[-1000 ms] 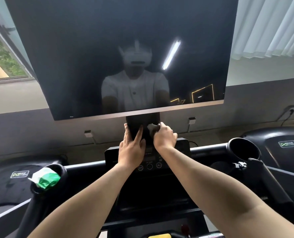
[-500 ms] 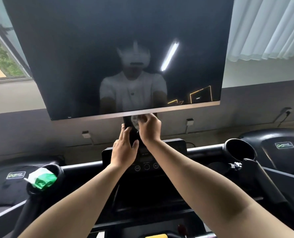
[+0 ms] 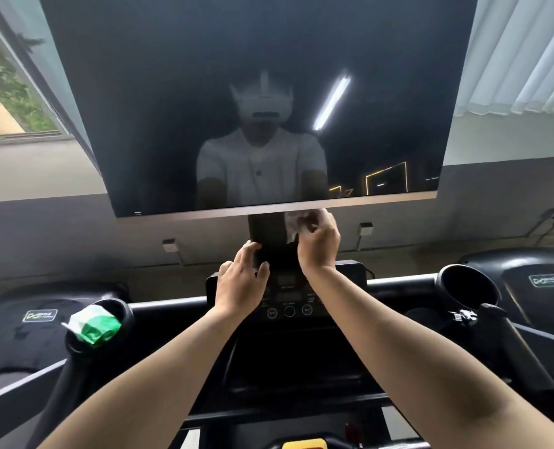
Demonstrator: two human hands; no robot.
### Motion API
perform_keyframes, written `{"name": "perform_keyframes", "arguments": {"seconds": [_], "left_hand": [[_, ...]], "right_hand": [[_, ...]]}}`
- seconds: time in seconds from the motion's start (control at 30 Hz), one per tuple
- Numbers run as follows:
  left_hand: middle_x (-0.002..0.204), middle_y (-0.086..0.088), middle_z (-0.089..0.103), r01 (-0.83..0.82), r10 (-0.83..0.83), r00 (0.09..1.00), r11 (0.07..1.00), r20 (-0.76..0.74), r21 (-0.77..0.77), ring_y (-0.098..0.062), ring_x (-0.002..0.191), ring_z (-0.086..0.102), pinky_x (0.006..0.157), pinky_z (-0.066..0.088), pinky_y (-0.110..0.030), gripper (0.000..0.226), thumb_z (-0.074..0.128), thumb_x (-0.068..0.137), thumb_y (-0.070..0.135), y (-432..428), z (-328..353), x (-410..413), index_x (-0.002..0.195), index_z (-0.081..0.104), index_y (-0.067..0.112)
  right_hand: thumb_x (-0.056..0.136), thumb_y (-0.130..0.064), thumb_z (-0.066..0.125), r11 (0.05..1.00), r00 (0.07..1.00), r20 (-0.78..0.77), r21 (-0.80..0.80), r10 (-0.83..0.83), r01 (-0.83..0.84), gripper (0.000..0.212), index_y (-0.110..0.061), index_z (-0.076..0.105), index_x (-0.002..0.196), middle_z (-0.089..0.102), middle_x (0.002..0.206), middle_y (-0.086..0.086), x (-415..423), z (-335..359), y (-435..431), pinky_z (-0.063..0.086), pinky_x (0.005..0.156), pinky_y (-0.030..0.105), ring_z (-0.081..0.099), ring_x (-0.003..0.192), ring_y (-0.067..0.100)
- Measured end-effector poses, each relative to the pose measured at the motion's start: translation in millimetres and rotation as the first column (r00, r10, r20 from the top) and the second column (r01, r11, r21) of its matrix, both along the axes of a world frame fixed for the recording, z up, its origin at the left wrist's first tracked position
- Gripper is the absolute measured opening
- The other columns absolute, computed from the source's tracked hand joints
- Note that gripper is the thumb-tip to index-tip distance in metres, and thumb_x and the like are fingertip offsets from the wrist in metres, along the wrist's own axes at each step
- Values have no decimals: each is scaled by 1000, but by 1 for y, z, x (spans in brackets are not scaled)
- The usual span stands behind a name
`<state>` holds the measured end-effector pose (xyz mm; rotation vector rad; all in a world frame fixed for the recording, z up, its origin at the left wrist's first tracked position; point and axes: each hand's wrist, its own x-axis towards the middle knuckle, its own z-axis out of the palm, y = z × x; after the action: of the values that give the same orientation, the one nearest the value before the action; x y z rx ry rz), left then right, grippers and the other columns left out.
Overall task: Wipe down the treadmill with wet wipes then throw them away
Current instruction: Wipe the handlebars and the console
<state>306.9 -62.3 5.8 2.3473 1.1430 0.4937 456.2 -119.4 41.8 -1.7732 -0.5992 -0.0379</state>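
A large dark screen rises on a black post above the treadmill's control console. My right hand grips a crumpled white wet wipe and presses it against the post's right side, just under the screen's lower edge. My left hand rests on the post's lower left side above the console, fingers spread and thumb on the front. A green and white wet wipe pack sits in the left cup holder.
An empty black cup holder stands at the right end of the handlebar. Neighbouring treadmills flank both sides. A window is at upper left and white curtains at upper right. A yellow part shows at the bottom edge.
My right hand has slid the wipe up the post to the screen's lower edge. My left hand stays at the post's lower left with little change.
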Motion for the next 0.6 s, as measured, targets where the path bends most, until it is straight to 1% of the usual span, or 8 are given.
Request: {"name": "perform_keyframes", "arguments": {"seconds": [0.07,0.13,0.17,0.23,0.3,0.4,0.5,0.6], "left_hand": [[157,8,42,1,-1,1000,1000,6,14,-28,128,50,110,27,-32,45,49,102,39,0,-1,0,145,42,28],[153,6,48,-6,6,1000,1000,10,3,-29,128,50,109,26,-32,49,49,102,40,1,-1,0,148,39,26],[149,3,52,-12,12,1000,1000,11,-3,-30,127,49,109,27,-32,51,50,102,40,1,-1,0,150,38,25],[142,0,59,-26,26,1000,1000,12,-15,-32,125,50,106,27,-32,54,52,101,39,1,-1,0,150,35,24],[135,-2,64,-28,28,1000,999,8,-17,-34,122,52,103,28,-33,56,53,99,37,1,-1,0,149,33,24],[129,-2,67,-13,13,1000,999,-2,-32,-34,121,52,100,27,-30,59,53,97,30,3,-4,-1,151,29,24],[136,1,63,-11,11,1000,1000,12,-20,-32,124,51,103,25,-29,57,50,101,36,1,0,0,152,29,26],[153,2,48,-13,13,1000,1000,-14,22,-25,133,46,109,21,-29,57,46,104,37,-3,2,2,157,27,26]], "right_hand": [[91,2,61,999,993,-113,7,-44,45,20,-8,66,107,60,101,1,0,-1,-1,44,86,18,57,91,14],[89,4,57,999,985,-168,-36,-43,38,27,-9,66,111,61,105,2,-3,-4,-1,40,88,16,58,96,17],[88,5,58,997,985,-170,-82,-24,10,28,-8,68,110,64,105,5,-7,-8,0,42,89,18,60,97,20],[83,0,63,977,986,-162,-198,46,-78,24,-11,73,103,70,102,8,-19,-13,5,49,91,27,64,96,24],[81,-10,65,933,971,-168,-290,170,-214,19,-19,76,93,74,96,3,-37,-14,9,53,88,35,67,93,23],[91,-22,58,840,939,-154,-420,307,-344,22,-22,76,104,74,107,4,-50,-9,11,50,93,39,65,104,26],[92,-21,50,779,949,-115,-547,295,-308,30,-22,73,112,72,114,5,-39,-2,4,46,96,41,62,111,30],[91,-21,48,749,978,-91,-630,187,-202,31,-18,70,113,69,116,6,-21,-4,-9,39,100,42,59,114,31]]}}
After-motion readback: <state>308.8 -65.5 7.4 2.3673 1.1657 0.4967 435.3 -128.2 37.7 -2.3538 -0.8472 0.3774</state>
